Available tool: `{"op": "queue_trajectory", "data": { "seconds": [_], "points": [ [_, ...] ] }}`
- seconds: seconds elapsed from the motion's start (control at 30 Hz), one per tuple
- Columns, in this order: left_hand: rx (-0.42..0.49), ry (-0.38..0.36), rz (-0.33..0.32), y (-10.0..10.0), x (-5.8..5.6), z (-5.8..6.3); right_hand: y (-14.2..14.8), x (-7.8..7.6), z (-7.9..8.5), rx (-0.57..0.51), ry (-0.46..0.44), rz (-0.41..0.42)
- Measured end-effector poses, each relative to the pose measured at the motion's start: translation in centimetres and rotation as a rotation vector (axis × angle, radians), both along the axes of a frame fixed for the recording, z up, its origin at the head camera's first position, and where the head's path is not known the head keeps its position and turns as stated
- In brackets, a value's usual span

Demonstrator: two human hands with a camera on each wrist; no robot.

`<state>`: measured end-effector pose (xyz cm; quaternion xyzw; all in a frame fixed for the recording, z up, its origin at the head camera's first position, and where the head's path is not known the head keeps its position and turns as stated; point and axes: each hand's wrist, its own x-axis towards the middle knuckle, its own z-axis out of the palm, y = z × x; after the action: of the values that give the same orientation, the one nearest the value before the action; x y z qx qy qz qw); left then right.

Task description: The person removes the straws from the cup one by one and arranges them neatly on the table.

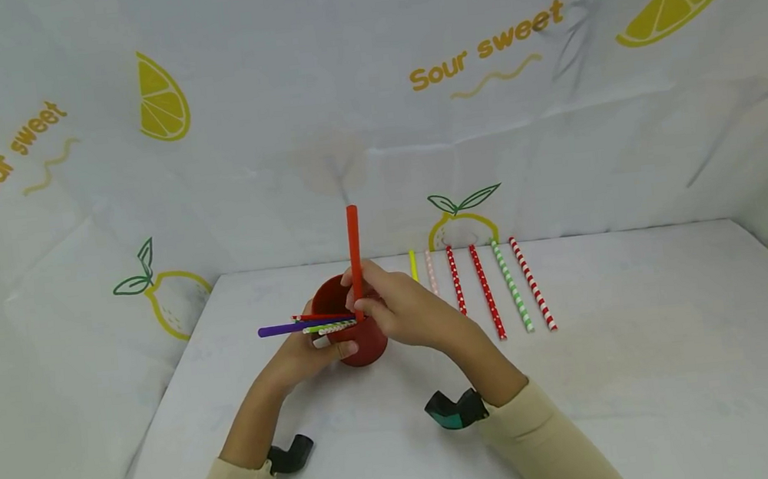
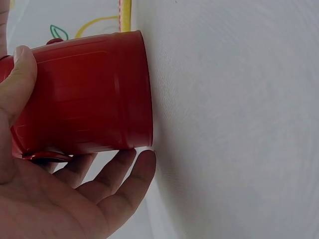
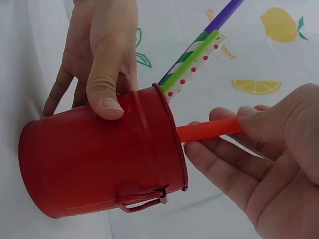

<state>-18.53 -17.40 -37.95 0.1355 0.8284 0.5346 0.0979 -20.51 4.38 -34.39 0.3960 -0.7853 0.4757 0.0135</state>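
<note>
My left hand [image 1: 298, 359] holds a small red metal bucket [image 1: 364, 347] from its left side, thumb on the near wall. In the left wrist view the bucket's base [image 2: 139, 89] is down at the table. Between thumb and fingers, my right hand [image 1: 408, 310] pinches a red-orange straw [image 1: 355, 250]. It stands nearly upright, its lower end inside the rim [image 3: 172, 124] and hidden there. Out of the mouth, leaning left, come a purple straw [image 3: 222, 17], a bright green one [image 3: 192, 59], a white one with red dots [image 3: 200, 64] and others.
To the right of the bucket, paper straws lie in a row on the white table [image 1: 643, 338]: yellow [image 1: 413, 265], pale pink [image 1: 431, 272], red with white dots [image 1: 487, 291], green-and-white [image 1: 513, 285] and red-striped [image 1: 532, 284]. A white lemon-print cloth [image 1: 277, 142] rises behind.
</note>
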Motion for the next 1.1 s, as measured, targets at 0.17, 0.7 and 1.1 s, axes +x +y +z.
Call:
{"op": "queue_trajectory", "data": {
  "seconds": [0.17,0.7,1.1],
  "points": [
    [-0.017,-0.012,0.007,0.1,0.1,0.1,0.2,0.0,0.1,-0.036,-0.003,0.005],
    [-0.026,-0.008,0.036,0.2,0.1,0.1,1.3,-0.6,0.6,-0.433,0.061,-0.118],
    [-0.024,0.007,0.036,0.2,0.1,0.0,3.1,-0.9,1.5,-0.537,0.035,-0.183]
  ]
}}
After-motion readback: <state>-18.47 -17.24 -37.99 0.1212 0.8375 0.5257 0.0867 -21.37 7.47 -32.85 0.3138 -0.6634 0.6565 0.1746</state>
